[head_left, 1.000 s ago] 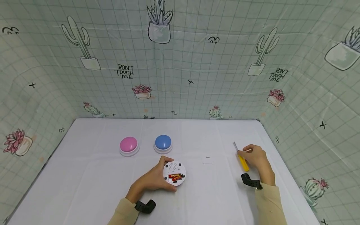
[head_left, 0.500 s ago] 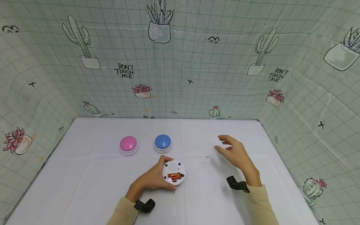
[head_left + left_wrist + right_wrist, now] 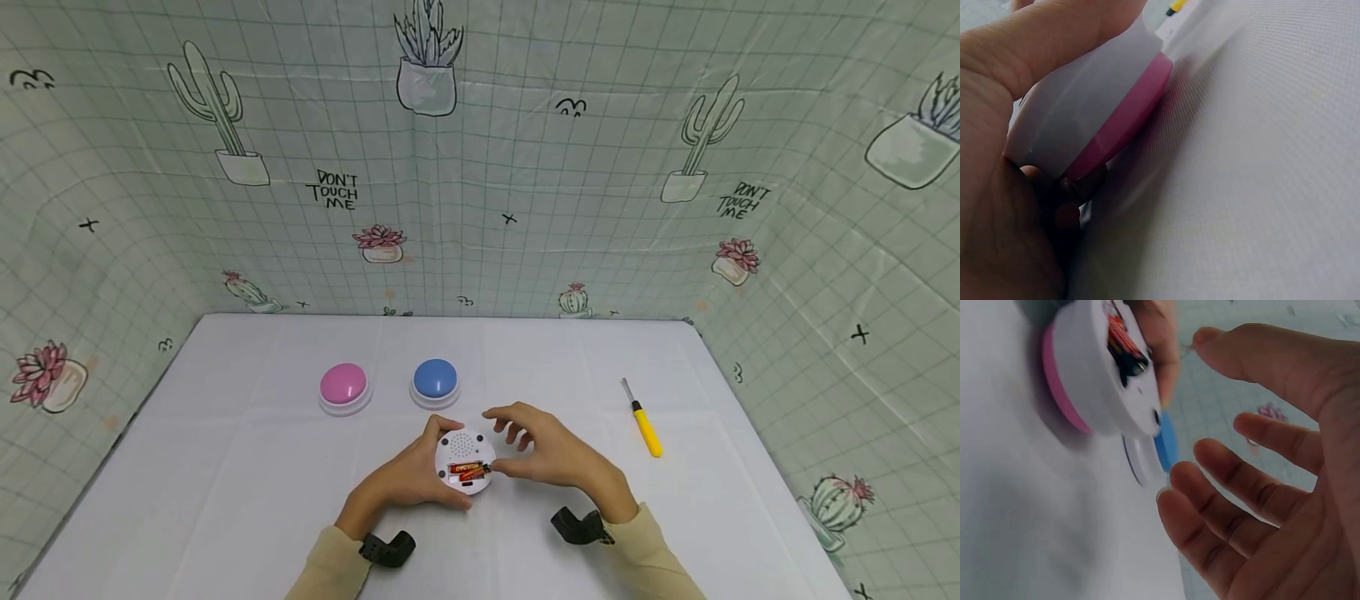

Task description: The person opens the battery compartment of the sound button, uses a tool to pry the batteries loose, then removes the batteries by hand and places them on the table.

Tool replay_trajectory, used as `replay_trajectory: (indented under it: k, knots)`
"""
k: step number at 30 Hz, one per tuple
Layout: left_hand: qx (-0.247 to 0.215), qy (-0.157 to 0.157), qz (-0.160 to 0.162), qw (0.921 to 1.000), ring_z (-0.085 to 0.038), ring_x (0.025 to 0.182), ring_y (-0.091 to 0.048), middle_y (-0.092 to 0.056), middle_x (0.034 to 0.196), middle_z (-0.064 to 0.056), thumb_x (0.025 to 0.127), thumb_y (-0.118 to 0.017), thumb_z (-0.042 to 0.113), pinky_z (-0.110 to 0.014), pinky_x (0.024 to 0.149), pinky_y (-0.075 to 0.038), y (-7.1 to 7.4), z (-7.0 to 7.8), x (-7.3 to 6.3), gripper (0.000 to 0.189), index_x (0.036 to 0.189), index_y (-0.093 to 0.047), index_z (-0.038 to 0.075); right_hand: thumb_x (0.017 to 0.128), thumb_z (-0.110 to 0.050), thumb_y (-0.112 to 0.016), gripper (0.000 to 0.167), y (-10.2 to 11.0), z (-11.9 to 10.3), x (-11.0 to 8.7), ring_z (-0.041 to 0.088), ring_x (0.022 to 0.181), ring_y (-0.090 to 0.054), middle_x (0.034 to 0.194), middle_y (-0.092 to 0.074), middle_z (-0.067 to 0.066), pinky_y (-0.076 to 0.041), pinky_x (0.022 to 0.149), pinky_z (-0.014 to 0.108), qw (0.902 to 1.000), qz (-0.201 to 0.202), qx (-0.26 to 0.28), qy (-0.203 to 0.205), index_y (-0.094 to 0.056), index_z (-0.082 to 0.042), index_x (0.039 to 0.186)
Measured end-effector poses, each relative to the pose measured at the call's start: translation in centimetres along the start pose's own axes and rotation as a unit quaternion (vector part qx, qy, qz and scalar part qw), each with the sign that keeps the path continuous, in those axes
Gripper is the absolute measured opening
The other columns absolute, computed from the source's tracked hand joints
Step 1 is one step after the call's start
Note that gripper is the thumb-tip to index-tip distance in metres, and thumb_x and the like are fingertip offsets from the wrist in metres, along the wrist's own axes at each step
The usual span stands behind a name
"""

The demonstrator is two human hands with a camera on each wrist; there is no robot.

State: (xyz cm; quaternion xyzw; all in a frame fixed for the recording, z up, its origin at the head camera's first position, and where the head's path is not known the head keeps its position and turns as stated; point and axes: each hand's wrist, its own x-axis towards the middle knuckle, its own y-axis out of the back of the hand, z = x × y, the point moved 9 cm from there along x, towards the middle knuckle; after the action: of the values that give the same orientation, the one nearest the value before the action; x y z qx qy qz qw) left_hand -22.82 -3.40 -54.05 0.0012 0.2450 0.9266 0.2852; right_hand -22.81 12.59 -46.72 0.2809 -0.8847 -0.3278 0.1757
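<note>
My left hand (image 3: 412, 471) grips a round white push-button device (image 3: 463, 448) by its sides, holding it bottom up. Its pink cap (image 3: 1125, 119) faces down close over the table in the left wrist view. Two red-and-black batteries (image 3: 467, 472) lie in its uncovered compartment. One battery (image 3: 1127, 350) sits tilted, its dark end raised in the right wrist view. My right hand (image 3: 547, 450) hovers at the device's right side, fingers spread and loosely bent, nothing between them. In the head view its thumb tip overlaps the device's edge beside the battery ends.
Behind the device stand a pink push button (image 3: 343, 385) and a blue push button (image 3: 435, 382), both upright on white bases. A yellow-handled screwdriver (image 3: 645, 427) lies to the right on the white table (image 3: 247, 500). A patterned cloth (image 3: 465, 167) hangs round the far sides.
My right hand has left the screwdriver on the table and moved left to the device, covering the spot where a small white piece lay. My left hand keeps the device in place.
</note>
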Motion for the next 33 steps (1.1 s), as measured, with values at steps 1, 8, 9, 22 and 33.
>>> replay_trajectory:
  k: [1,8,9,22,33]
  knots:
    - [0.002,0.000,-0.001,1.0000,-0.020,0.117,-0.055,-0.054,0.137,-0.012,0.066,-0.098,0.034,-0.045,0.102,-0.044,0.0,0.0,0.0,0.107,0.145,-0.031,0.010,0.085,-0.019,-0.085,0.059,-0.5,-0.2,0.1,0.019,0.095,-0.063,0.113,-0.066,0.008,-0.057,0.082,0.029,1.0000,-0.005,0.003,0.007,-0.060,-0.008,0.138]
    - [0.005,-0.002,-0.004,1.0000,-0.018,0.111,-0.055,-0.055,0.133,-0.011,0.066,-0.098,0.034,-0.036,0.096,-0.045,0.0,-0.1,-0.2,0.106,0.145,-0.031,0.009,0.084,-0.012,-0.085,0.032,-2.5,-0.6,0.2,0.011,0.081,-0.061,0.098,-0.068,0.003,-0.056,0.073,0.023,0.9987,-0.027,0.018,0.039,-0.072,-0.009,0.113]
    - [0.005,-0.001,-0.004,1.0000,-0.018,0.111,-0.055,-0.056,0.132,-0.011,0.066,-0.098,0.034,-0.036,0.096,-0.045,-0.1,-0.1,-0.3,0.106,0.145,-0.031,0.009,0.084,-0.012,-0.085,0.029,-2.6,-0.7,0.2,0.009,0.079,-0.060,0.096,-0.068,0.002,-0.055,0.071,0.022,0.9986,-0.030,0.018,0.041,-0.072,-0.010,0.111]
    - [-0.002,-0.005,-0.003,1.0000,-0.018,0.114,-0.054,-0.056,0.132,-0.011,0.066,-0.098,0.035,-0.037,0.099,-0.043,-0.1,-0.1,-0.2,0.106,0.144,-0.030,0.010,0.086,-0.005,-0.081,0.010,-3.3,-1.1,0.4,-0.002,0.071,-0.052,0.079,-0.062,-0.005,-0.048,0.063,0.016,0.9976,-0.056,0.007,0.040,-0.076,-0.011,0.093]
    - [0.000,-0.005,-0.001,1.0000,-0.018,0.114,-0.055,-0.057,0.132,-0.010,0.066,-0.098,0.035,-0.039,0.100,-0.043,0.1,-0.1,0.0,0.105,0.144,-0.031,0.011,0.088,-0.004,-0.078,0.008,-3.0,-0.8,0.5,-0.005,0.072,-0.052,0.078,-0.062,-0.009,-0.050,0.065,0.017,0.9979,-0.064,0.002,0.010,-0.076,-0.010,0.092]
